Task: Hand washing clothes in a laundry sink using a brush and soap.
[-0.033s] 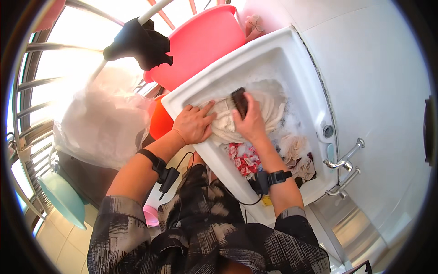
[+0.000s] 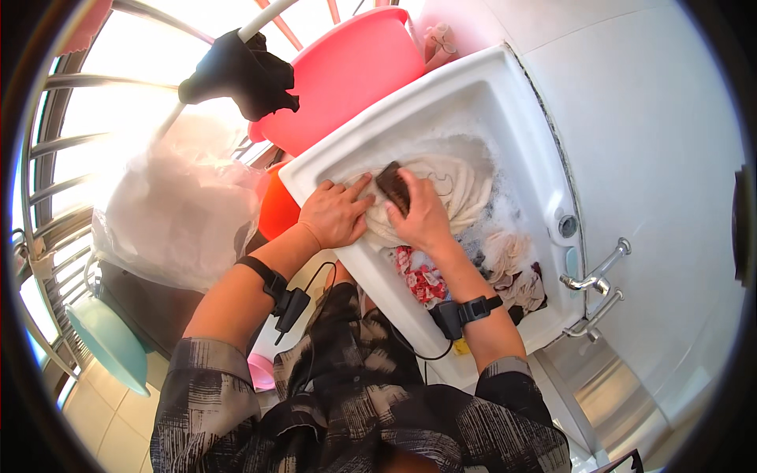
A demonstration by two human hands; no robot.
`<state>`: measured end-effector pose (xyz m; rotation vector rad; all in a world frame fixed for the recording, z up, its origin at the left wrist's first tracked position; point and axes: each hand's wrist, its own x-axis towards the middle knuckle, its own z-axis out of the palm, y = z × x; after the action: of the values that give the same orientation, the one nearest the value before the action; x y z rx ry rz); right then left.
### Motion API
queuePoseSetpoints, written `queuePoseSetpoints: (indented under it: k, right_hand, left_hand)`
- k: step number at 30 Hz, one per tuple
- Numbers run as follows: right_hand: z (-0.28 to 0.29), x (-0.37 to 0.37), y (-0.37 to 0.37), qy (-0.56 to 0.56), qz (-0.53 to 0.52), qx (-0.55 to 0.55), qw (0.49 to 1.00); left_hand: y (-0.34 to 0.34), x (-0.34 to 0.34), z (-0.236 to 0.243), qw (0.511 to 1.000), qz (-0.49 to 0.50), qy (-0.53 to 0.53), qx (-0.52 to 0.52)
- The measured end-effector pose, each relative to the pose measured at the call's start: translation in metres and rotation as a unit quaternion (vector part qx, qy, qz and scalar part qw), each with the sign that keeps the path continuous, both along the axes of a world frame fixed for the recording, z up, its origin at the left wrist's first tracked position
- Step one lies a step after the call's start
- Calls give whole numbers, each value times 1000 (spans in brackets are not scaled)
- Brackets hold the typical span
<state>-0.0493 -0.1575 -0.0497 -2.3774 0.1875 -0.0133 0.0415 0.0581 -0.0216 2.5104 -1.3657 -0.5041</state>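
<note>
A soaked cream-white garment (image 2: 465, 188) lies bunched in the white laundry sink (image 2: 378, 118). My left hand (image 2: 335, 214) rests on its left part, fingers stretched out and spread, holding it down against the sink's near left side. In my right hand (image 2: 422, 214) is a dark scrubbing brush (image 2: 392, 188), gripped along its side and tilted onto the cloth just right of my left fingertips. The bristles are mostly hidden. Beside the right forearm lie a red-and-white patterned cloth (image 2: 423, 282) and a beige and dark garment (image 2: 514, 277), with soapy water around them.
A chrome tap (image 2: 593, 280) is fixed at the sink's right side. Behind the sink stands a large pink basin (image 2: 347, 79); a black cloth (image 2: 240, 75) hangs on a pole nearby. Left are an orange container (image 2: 276, 206), a plastic bag (image 2: 177, 213) and a mint-green basin (image 2: 106, 347).
My right hand and the brush have moved a little left along the cream garment, toward my left hand, and the brush's tilt has changed. My left hand stays put.
</note>
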Motion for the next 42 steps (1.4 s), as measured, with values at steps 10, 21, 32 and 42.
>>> queuePoseSetpoints:
  k: [10,21,32,42]
  right_hand:
    - [-12,30,-53,92,-116,-88,985]
    - [-54,32,-121,133,-192,-185,955]
    - [-10,-3,-21,10,-45,-65,997]
    - [-22,36,-57,86,-125,-131,980]
  left_hand:
    - [-2,3,0,1000,0,13,-15]
    - [-2,0,-5,999,14,31,-5]
    - [1,-2,-6,999,35,-2,-9]
    - [-2,-2,-5,999,29,13,-21]
